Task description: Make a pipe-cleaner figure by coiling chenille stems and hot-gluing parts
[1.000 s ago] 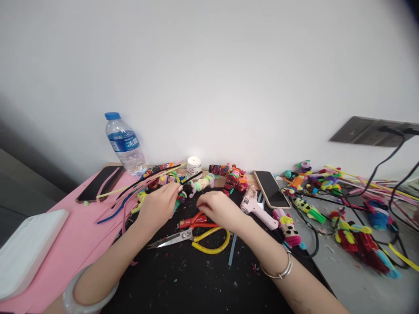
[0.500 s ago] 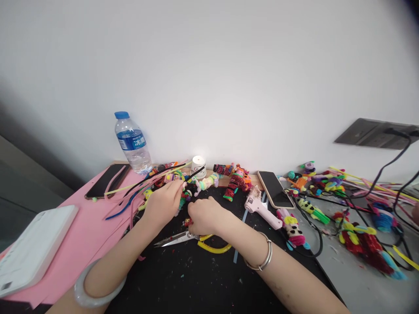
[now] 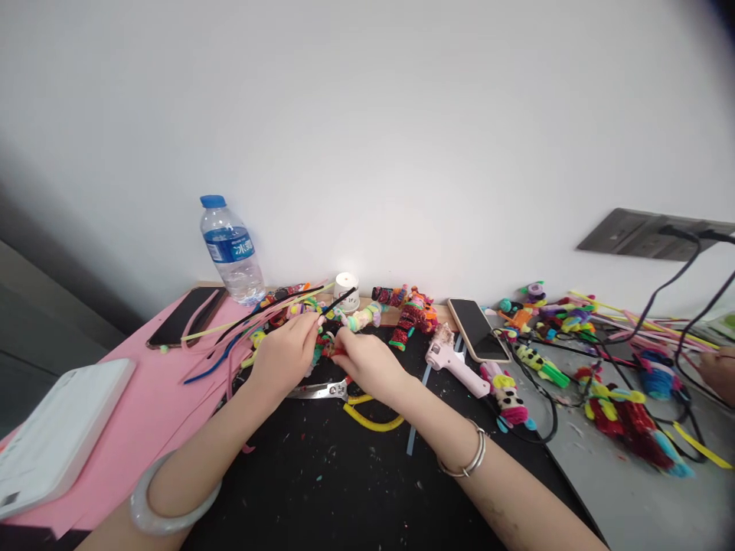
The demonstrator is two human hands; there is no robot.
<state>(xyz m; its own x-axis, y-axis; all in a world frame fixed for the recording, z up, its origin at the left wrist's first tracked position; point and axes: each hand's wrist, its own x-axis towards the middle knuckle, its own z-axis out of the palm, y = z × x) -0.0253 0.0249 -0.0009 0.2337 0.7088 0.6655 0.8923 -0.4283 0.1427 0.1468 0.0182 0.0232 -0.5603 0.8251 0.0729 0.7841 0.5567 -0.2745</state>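
My left hand [image 3: 292, 346] is closed in a pinch on a black pipe cleaner [image 3: 340, 301], whose end sticks up to the right past the fingertips. Close beside it, my right hand [image 3: 367, 360] is closed too; a bit of red shows at its fingertips, but what it holds is hidden. Under the right hand lie scissors [image 3: 318, 391] with yellow handles, partly covered by the hand. Just behind the hands, a pale pastel pipe-cleaner figure [image 3: 363, 317] lies in front of a white paper cup [image 3: 346, 291].
A water bottle [image 3: 231, 252], a dark phone [image 3: 184, 317] and a white box [image 3: 66, 436] stand left. Right of my hands are a red figure [image 3: 410, 317], a pink glue gun [image 3: 456, 367] and another phone [image 3: 478, 329]. Cables and another person's hand [image 3: 717, 373] are far right.
My right hand has risen and moved away from me, up beside the left, uncovering more of the scissors' pivot. The left hand has barely moved. More of the other person's hand shows.
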